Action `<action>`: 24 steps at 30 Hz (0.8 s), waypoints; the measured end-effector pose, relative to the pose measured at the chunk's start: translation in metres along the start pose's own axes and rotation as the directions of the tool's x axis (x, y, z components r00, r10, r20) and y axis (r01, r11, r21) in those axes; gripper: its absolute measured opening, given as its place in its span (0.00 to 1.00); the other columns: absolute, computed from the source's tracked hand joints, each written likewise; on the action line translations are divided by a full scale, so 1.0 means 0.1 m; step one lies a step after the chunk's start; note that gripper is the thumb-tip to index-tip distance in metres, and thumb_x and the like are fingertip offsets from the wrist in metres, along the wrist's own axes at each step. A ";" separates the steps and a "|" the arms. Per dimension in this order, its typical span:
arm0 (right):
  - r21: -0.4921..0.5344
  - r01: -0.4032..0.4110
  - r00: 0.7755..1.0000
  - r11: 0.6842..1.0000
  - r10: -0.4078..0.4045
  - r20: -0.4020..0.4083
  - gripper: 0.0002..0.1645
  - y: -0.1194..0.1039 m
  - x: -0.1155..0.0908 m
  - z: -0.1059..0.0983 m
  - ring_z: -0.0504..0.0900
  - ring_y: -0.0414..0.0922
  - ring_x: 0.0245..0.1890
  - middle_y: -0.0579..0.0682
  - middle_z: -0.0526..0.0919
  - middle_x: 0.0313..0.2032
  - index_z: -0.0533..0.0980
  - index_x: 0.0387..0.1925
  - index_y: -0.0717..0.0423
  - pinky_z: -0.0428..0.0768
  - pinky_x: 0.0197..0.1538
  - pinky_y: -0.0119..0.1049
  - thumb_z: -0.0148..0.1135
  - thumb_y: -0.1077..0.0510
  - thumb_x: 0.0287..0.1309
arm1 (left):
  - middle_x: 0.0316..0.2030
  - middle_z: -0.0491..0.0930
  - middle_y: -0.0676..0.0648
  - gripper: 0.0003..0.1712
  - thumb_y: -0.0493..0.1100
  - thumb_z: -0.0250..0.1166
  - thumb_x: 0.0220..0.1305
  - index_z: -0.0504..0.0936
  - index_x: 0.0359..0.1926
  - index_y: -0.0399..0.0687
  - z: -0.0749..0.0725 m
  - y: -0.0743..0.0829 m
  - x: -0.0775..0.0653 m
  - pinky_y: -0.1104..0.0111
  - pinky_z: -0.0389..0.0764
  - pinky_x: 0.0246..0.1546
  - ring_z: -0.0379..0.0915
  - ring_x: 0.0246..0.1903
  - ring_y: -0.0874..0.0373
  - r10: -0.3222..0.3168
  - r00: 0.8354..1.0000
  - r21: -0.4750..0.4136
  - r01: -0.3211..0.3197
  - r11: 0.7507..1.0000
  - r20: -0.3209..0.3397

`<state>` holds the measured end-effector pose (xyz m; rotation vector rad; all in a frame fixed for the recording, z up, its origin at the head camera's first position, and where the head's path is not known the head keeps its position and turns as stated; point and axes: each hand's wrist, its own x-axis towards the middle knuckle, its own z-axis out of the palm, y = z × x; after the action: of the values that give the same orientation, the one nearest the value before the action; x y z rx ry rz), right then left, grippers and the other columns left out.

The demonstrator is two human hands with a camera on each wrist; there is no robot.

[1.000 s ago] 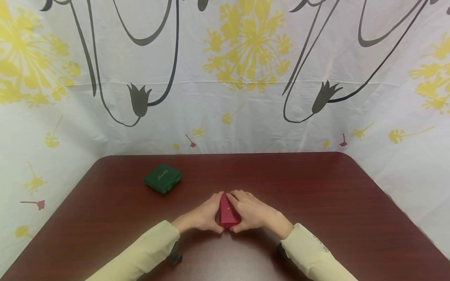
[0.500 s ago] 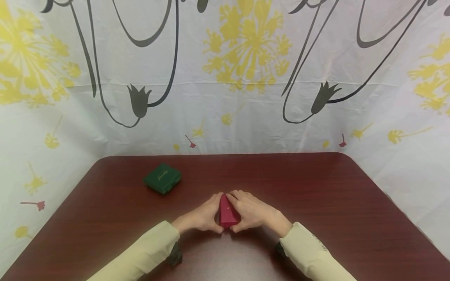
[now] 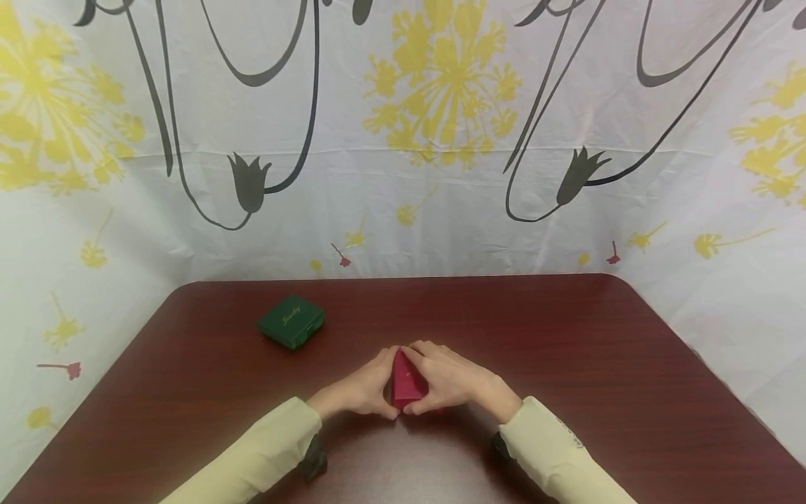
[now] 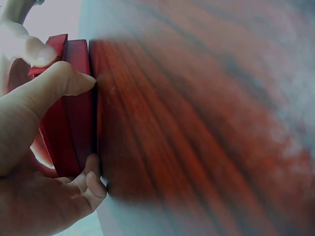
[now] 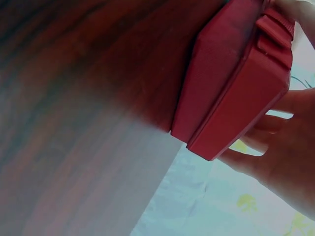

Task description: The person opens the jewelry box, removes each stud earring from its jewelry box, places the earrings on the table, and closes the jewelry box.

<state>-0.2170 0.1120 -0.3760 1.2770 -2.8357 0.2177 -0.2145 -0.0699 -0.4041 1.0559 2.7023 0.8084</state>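
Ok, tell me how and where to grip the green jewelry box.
Pinch the green jewelry box by opposite side walls, probably best from above with the left hand once free: it lies flat, closed, nothing against it, on that hand's side.

The red box (image 3: 406, 387) at lower centre bears a small pale mark; the green box (image 3: 291, 323), left of centre, carries gold script. The table (image 3: 567, 343) is reddish brown with dark grain, the sleeves (image 3: 252, 448) at the bottom cream. Across the top, the white cloth (image 3: 352, 175) shows yellow, grey and red flowers.
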 end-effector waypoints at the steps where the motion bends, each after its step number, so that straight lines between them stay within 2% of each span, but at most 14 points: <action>1: 0.007 0.003 1.000 1.000 -0.003 -0.002 0.52 0.00 0.01 0.00 0.72 0.45 0.43 0.54 0.71 0.48 0.64 0.57 0.65 0.74 0.45 0.37 0.66 0.36 0.34 | 0.49 0.64 0.41 0.53 0.40 0.75 0.31 0.54 0.58 0.33 0.00 0.00 0.00 0.63 0.68 0.51 0.64 0.48 0.53 0.005 1.000 0.002 -0.005 1.000 -0.002; 10: 0.015 0.009 1.000 1.000 -0.009 0.004 0.49 -0.02 0.03 -0.01 0.70 0.44 0.43 0.53 0.71 0.47 0.66 0.54 0.65 0.74 0.43 0.36 0.67 0.37 0.35 | 0.53 0.62 0.36 0.57 0.40 0.75 0.32 0.51 0.60 0.27 0.00 -0.01 0.00 0.59 0.66 0.53 0.62 0.52 0.49 -0.022 1.000 0.009 0.022 1.000 0.004; 19: -0.015 0.024 0.999 1.000 -0.025 -0.029 0.50 -0.02 0.01 0.00 0.69 0.44 0.44 0.53 0.71 0.46 0.66 0.54 0.66 0.73 0.45 0.38 0.67 0.37 0.34 | 0.53 0.62 0.36 0.57 0.40 0.74 0.31 0.50 0.60 0.28 0.00 -0.01 -0.01 0.59 0.66 0.53 0.62 0.53 0.49 -0.014 1.000 -0.006 0.014 1.000 -0.002; 24: -0.029 0.017 0.999 0.999 -0.018 -0.034 0.51 -0.02 0.01 0.00 0.68 0.45 0.46 0.53 0.70 0.48 0.66 0.55 0.66 0.72 0.48 0.39 0.67 0.37 0.34 | 0.50 0.63 0.39 0.55 0.39 0.75 0.30 0.52 0.58 0.31 0.00 -0.02 -0.01 0.61 0.68 0.51 0.63 0.50 0.51 0.003 1.000 -0.018 -0.004 1.000 -0.017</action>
<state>-0.2159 0.1102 -0.3759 1.2800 -2.7870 0.1956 -0.2153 -0.0717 -0.4054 1.0549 2.7027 0.8452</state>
